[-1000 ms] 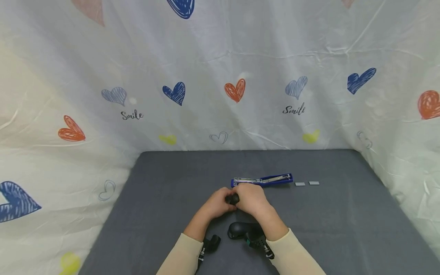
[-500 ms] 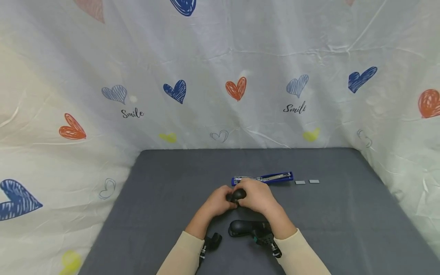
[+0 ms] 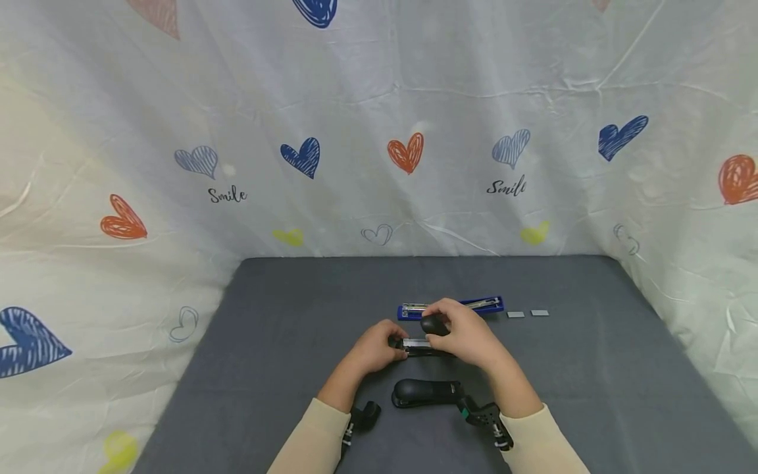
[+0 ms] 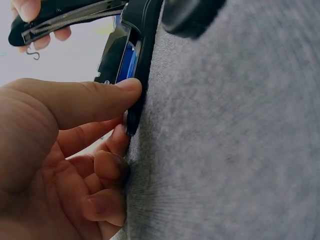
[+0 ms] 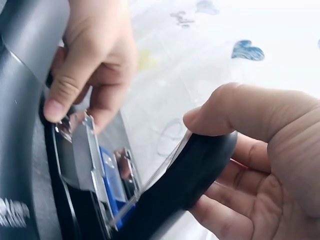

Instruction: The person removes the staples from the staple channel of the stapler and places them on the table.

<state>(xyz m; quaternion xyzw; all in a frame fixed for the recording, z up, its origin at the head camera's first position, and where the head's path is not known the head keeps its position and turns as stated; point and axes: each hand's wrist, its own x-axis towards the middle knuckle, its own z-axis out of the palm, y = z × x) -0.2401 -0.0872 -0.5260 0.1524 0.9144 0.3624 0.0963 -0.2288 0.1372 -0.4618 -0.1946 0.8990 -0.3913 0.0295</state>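
Black stapler (image 3: 423,352), lid raised, sits on the grey table (image 3: 296,316), between the blue stapler (image 3: 411,312) and a second black stapler (image 3: 425,393). Two pale strips (image 3: 516,315) (image 3: 539,313) lie beside the blue one.

From my end I read both grips as narrow and occupied. Left hand (image 3: 379,345) pinches the base (image 4: 146,55) at the end away from the hinge; right hand (image 3: 468,334) holds the lid (image 5: 205,150) by its free end, thumb on one side, fingers on the other.

Handling, my guess: light, rigid shell, fairly smooth. The thin spring (image 5: 155,175) looks the delicate part; I favour lid tip and base edge, fingertips off the coil.
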